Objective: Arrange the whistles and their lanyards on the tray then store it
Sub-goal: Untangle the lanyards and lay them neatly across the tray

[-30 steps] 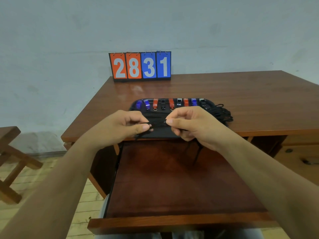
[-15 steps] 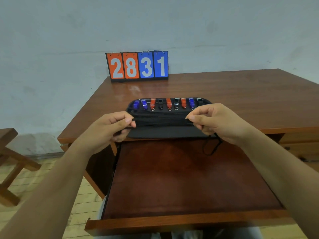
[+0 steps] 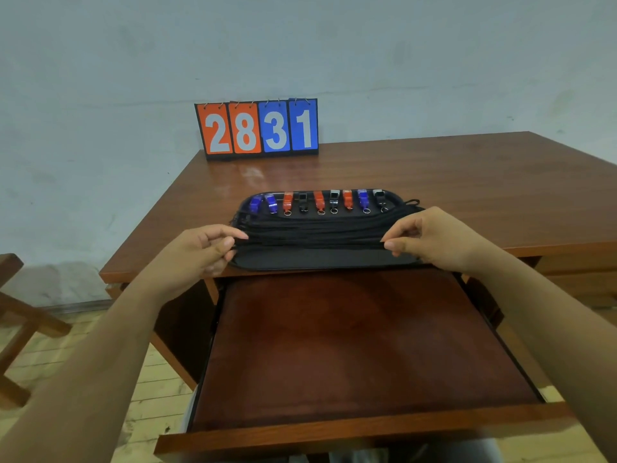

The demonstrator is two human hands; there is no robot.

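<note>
A black tray (image 3: pixel 320 260) sits at the desk's front edge. Along its far side stands a row of several whistles (image 3: pixel 319 201) in blue, orange and black. Across the tray's middle lie several black lanyards (image 3: pixel 314 233), stretched side by side. My left hand (image 3: pixel 200 252) pinches the left end of the nearest lanyard at the tray's left rim. My right hand (image 3: pixel 430 237) pinches its right end at the right rim. The cord is taut between them, just above the tray.
A pulled-out wooden drawer shelf (image 3: pixel 360 349) lies open below the tray, in front of me. A flip scoreboard (image 3: pixel 257 128) reading 2831 stands at the desk's back edge by the wall. A wooden stool (image 3: pixel 16 325) is at the left on the floor.
My hands moved apart from the tray's middle to its two ends, drawing the black lanyard out straight. The loose loop that hung below my right hand is gone from view.
</note>
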